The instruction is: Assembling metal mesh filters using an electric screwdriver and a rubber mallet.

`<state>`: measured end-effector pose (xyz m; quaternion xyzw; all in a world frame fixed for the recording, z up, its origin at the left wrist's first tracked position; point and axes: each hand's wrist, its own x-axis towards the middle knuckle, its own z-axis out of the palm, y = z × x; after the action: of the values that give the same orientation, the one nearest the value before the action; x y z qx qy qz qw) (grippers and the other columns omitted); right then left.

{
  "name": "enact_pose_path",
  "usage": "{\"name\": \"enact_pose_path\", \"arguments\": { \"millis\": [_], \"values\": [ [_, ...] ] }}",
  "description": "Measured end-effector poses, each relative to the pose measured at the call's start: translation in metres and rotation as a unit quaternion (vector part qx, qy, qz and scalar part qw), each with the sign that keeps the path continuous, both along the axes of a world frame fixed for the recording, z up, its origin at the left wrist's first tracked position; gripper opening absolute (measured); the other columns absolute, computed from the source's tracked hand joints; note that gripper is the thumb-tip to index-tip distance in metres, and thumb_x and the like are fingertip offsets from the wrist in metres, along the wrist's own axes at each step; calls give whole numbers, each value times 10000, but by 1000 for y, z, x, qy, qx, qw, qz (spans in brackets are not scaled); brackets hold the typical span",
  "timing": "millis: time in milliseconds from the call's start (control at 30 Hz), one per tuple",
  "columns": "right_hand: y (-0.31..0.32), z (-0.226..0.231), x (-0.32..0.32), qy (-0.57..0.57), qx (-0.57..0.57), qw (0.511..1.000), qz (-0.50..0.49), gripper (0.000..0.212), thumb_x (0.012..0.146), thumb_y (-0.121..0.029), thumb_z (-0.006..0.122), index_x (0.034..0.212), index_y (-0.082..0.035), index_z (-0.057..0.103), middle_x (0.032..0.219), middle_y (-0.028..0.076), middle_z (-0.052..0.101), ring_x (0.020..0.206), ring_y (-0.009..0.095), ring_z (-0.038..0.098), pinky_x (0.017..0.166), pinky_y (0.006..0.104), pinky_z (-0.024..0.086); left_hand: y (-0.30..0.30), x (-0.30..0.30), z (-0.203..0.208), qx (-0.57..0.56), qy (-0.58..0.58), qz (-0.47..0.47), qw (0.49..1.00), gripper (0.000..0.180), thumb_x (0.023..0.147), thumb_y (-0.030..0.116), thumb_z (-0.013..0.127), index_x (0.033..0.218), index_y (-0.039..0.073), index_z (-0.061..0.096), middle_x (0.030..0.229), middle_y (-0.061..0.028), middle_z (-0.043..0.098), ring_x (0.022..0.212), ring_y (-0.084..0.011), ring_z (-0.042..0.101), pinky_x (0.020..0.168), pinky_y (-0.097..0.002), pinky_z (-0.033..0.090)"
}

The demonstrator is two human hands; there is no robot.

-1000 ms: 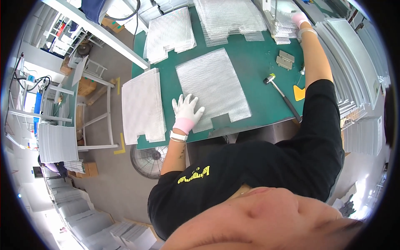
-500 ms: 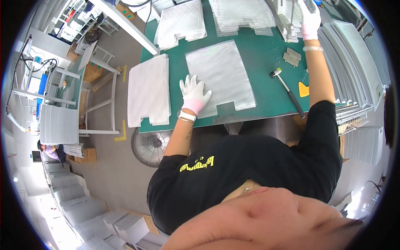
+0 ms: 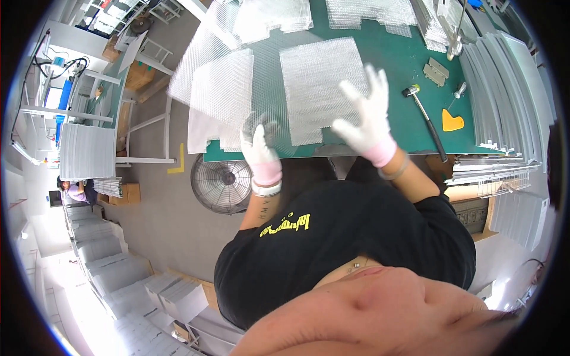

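Observation:
My left hand (image 3: 261, 155), in a white glove with a pink cuff, pinches the near edge of a see-through silver mesh sheet (image 3: 193, 65). That sheet is slanted and blurred, hanging over the left pile of white sheets (image 3: 200, 121) and part of the green tabletop. My right hand (image 3: 368, 115), gloved the same way, is raised with its fingers spread and nothing in them. Below and beside it a notched mesh sheet (image 3: 320, 86) lies flat in the middle of the table (image 3: 392, 127). Whether more sheets lie under it, I cannot tell.
Mesh piles (image 3: 371, 13) lie along the far side. To the right are a hammer (image 3: 424, 118), a grey metal plate (image 3: 436, 72), a yellow scraper (image 3: 452, 121) and a metal clamp (image 3: 454, 46). Stacked panels (image 3: 504, 95) border the right edge. A floor fan (image 3: 222, 185) stands below the left front.
My left hand has left the flat middle sheet and now holds a mesh sheet out to the left. My right hand has come back from the far right to the middle.

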<state>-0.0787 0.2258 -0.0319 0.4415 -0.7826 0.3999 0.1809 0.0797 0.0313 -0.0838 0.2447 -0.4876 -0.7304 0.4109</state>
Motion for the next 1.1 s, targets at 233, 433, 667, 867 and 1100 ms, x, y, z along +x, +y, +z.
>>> {"name": "enact_pose_path", "arguments": {
  "millis": [233,433,667,867,1100],
  "values": [
    [6,-28,-31,-220,137,963,79,702,847,-228,702,1481,-91,435,1301,260,598,1107,410,626,945,401,499,-5,17,-3,-76,-164,-47,982,591,968,13,503,1529,-3,318,1311,-169,550,890,-180,631,834,-326,538],
    [16,-54,-45,-234,128,964,21,645,840,-242,712,1426,-78,499,1255,241,628,1091,385,642,932,397,510,-21,-23,-22,-500,-399,-39,768,743,840,305,745,1427,-45,454,1098,-203,585,975,-324,605,857,-405,511],
    [44,-58,-46,-239,124,962,-56,591,852,-284,699,1375,-65,532,1142,220,674,1000,380,667,875,418,533,-13,-69,-26,-572,-431,-77,694,786,799,488,743,1410,50,514,1071,-178,593,1008,-341,602,888,-448,500],
    [42,-83,-45,-204,155,964,-73,593,864,-308,692,1388,-85,528,1195,205,663,1071,365,649,914,407,521,-11,-68,-37,-552,-461,-92,689,777,801,461,752,1406,36,513,1050,-182,590,994,-341,609,871,-441,508],
    [35,-94,-45,-211,241,944,-80,596,884,-339,680,1404,-95,521,1242,177,652,1132,333,628,956,390,502,-16,-67,-55,-544,-444,-83,707,753,808,383,769,1406,10,505,1046,-198,586,974,-346,613,858,-416,517]
  ]
}}
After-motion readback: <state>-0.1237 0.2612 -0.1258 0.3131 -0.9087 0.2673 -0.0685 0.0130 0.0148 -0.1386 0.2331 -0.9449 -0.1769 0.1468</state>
